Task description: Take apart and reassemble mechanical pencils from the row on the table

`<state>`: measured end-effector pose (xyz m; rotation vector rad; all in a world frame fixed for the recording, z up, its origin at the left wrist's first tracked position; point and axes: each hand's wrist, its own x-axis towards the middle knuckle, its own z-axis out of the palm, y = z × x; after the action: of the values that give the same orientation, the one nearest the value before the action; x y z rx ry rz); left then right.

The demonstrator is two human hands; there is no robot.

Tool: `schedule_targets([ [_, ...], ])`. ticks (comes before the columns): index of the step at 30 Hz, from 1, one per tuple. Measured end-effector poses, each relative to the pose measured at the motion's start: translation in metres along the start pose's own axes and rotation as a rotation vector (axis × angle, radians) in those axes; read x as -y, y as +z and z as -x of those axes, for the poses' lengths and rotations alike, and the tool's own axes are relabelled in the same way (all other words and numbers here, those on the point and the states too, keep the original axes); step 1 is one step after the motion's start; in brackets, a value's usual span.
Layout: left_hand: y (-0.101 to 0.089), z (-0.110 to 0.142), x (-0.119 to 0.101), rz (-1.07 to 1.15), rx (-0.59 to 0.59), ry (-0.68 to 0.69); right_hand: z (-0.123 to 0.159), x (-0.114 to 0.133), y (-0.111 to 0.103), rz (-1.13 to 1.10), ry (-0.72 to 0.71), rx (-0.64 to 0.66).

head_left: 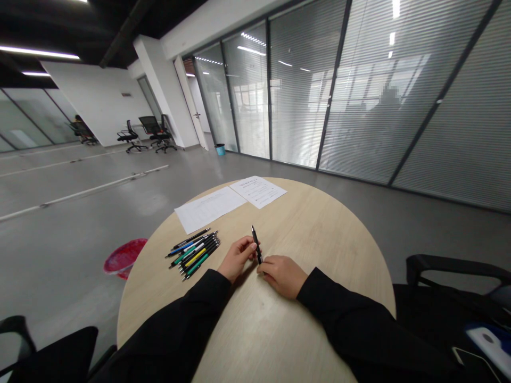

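A black pen (256,242) stands tilted above the round wooden table (319,234), held between both of my hands. My left hand (238,256) pinches its middle with curled fingers. My right hand (281,274) rests knuckles-up on the table and grips the pen's lower end. Both sleeves are black. To the left of my left hand lies a bundle of several pens (195,251), black, green, blue and yellow, side by side on the table.
Two printed paper sheets (210,208) (258,191) lie at the table's far edge. A red basket (122,258) sits on the floor to the left. Black chairs (451,276) flank me. A phone (473,363) lies at lower right. Glass partitions stand behind.
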<state>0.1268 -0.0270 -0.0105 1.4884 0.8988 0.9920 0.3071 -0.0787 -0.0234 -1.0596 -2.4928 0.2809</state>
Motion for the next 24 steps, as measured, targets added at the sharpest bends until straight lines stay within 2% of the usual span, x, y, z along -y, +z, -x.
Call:
schedule_targets([
  [12,-0.007,-0.003,0.004,-0.024,-0.097,-0.004,0.0,-0.01,0.003,-0.06,0.053,-0.073],
  [24,-0.01,-0.004,0.005,-0.036,-0.13,-0.038,0.0,-0.021,-0.004,-0.155,0.257,-0.175],
])
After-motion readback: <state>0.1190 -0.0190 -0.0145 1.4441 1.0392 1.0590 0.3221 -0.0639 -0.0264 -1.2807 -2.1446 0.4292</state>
